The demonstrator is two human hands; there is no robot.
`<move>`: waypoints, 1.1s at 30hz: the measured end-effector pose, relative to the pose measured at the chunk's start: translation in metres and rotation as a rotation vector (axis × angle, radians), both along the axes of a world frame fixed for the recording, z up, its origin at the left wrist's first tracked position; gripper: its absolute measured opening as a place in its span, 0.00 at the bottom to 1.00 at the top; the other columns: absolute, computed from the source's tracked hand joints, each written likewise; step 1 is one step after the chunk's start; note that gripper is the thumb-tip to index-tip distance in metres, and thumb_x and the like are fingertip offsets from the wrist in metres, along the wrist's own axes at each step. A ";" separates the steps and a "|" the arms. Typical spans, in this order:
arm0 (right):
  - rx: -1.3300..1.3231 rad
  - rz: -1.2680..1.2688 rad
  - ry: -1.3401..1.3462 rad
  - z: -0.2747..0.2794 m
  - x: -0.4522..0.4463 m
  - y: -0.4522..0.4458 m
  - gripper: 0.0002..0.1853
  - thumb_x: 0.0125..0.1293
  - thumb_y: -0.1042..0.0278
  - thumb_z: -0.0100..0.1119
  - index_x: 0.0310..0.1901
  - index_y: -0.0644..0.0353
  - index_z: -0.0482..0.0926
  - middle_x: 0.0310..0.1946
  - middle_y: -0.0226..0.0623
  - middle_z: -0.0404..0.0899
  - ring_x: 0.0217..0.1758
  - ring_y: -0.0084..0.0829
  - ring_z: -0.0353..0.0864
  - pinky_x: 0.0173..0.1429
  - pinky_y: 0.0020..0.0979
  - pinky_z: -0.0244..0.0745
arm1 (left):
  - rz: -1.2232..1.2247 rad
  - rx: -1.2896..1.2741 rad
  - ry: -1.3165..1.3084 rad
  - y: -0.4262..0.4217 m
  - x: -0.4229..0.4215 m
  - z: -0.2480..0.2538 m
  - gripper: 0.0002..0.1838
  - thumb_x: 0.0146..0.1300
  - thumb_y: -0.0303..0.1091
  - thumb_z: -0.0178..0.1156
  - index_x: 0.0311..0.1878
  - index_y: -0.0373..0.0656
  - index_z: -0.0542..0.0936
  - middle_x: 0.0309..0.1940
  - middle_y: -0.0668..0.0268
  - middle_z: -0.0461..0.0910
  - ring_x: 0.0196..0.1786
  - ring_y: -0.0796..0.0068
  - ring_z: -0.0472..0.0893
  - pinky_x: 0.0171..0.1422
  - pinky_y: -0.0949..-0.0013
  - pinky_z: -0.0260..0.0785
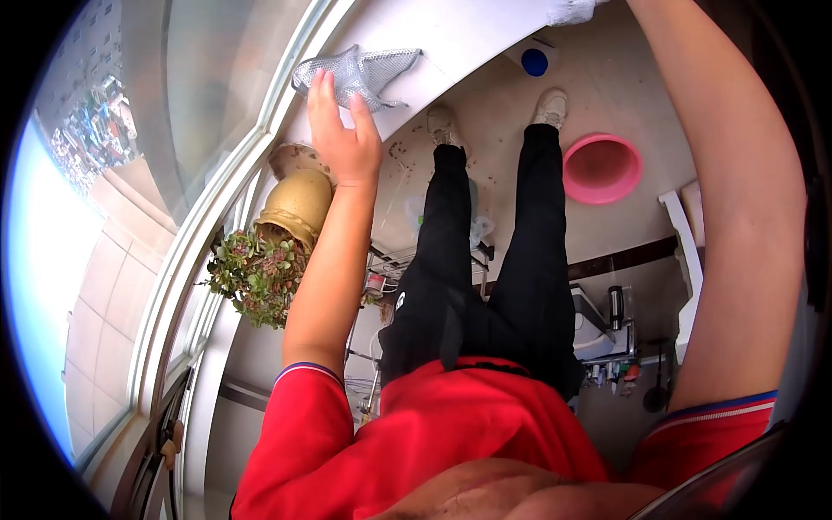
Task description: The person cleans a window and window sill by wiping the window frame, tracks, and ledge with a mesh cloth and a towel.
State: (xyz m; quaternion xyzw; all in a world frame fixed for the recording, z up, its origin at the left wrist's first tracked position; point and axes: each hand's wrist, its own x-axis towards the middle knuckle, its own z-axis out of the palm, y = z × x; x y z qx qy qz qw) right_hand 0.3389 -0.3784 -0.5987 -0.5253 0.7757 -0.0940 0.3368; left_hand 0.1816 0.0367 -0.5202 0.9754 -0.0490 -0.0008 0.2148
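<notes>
My left hand is over the near edge of a silvery-grey mesh cloth, its fingers stretched out and apart. The crumpled cloth lies on a white ledge beside the window frame. Whether the fingertips press on it is hard to tell. My right forearm reaches up past the top edge, and the right hand is out of view. A whitish, crumpled item is cut off at the top edge, left of that forearm.
A yellow pot with a leafy plant stands by the window frame, below my left hand. On the floor are a pink basin and a round blue object. Wire racks stand behind my legs.
</notes>
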 end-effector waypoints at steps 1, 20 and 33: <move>0.006 0.006 0.002 0.000 0.000 0.004 0.39 0.71 0.33 0.55 0.55 0.72 0.85 0.55 0.61 0.84 0.59 0.57 0.85 0.66 0.46 0.78 | -0.081 0.016 -0.018 0.000 -0.005 -0.006 0.30 0.70 0.36 0.66 0.70 0.31 0.73 0.72 0.42 0.71 0.74 0.48 0.73 0.76 0.54 0.66; 0.016 0.122 -0.043 0.003 -0.004 0.016 0.39 0.71 0.33 0.55 0.54 0.72 0.85 0.54 0.61 0.85 0.58 0.57 0.86 0.65 0.46 0.79 | 0.632 -0.658 0.196 -0.055 0.008 -0.002 0.09 0.67 0.25 0.62 0.44 0.32 0.87 0.38 0.60 0.89 0.43 0.67 0.86 0.51 0.66 0.77; -0.014 0.132 -0.038 -0.011 -0.002 0.003 0.39 0.71 0.33 0.56 0.53 0.72 0.85 0.53 0.61 0.85 0.57 0.57 0.86 0.64 0.46 0.79 | 0.787 -1.142 0.661 -0.074 0.034 0.003 0.21 0.80 0.44 0.55 0.32 0.38 0.80 0.27 0.54 0.84 0.24 0.66 0.83 0.26 0.72 0.69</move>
